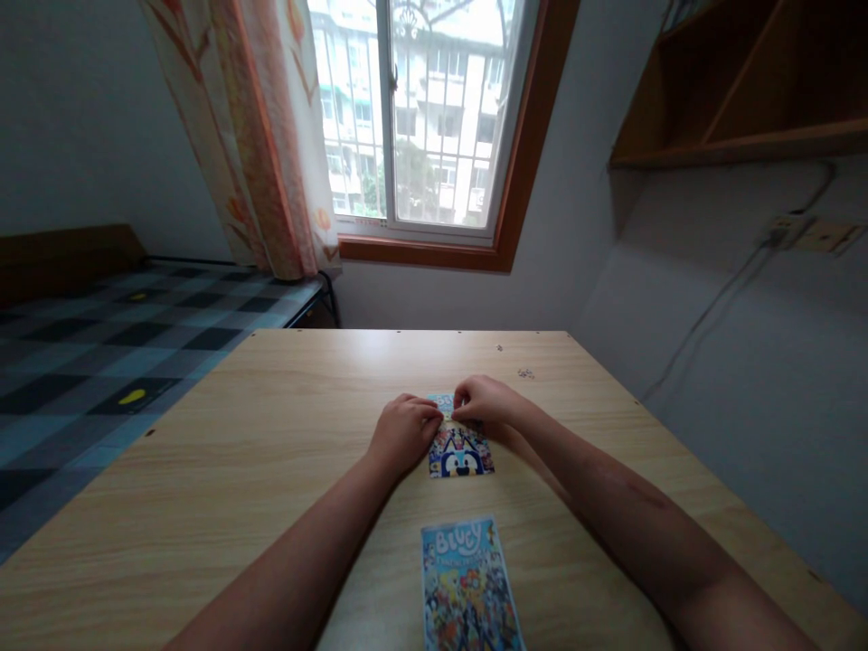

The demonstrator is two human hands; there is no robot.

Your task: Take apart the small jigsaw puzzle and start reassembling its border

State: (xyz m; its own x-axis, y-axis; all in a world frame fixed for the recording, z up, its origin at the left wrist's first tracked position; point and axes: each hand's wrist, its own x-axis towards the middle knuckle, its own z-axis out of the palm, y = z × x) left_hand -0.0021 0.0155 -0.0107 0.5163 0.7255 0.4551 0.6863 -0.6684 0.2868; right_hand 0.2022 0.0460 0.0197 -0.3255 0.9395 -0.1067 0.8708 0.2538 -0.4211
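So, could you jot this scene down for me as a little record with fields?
Surface: pale wooden table
Left grip: bare hand, fingers at the upper left of a picture card
Right grip: bare hand over the card's upper right, fingertips close together; anything pinched is too small to tell
Nearer the viewer: larger picture sheet, cut off by the frame
Far side: tiny bits, too small to identify
Beyond table: barred window
Left: bed, checked cover

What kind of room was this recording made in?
Probably a bedroom, perhaps in an apartment: there is a blue, grey and black checked bed at left, a cream curtain with orange flowers, and a brown wood-framed window facing a pale multi-storey building.
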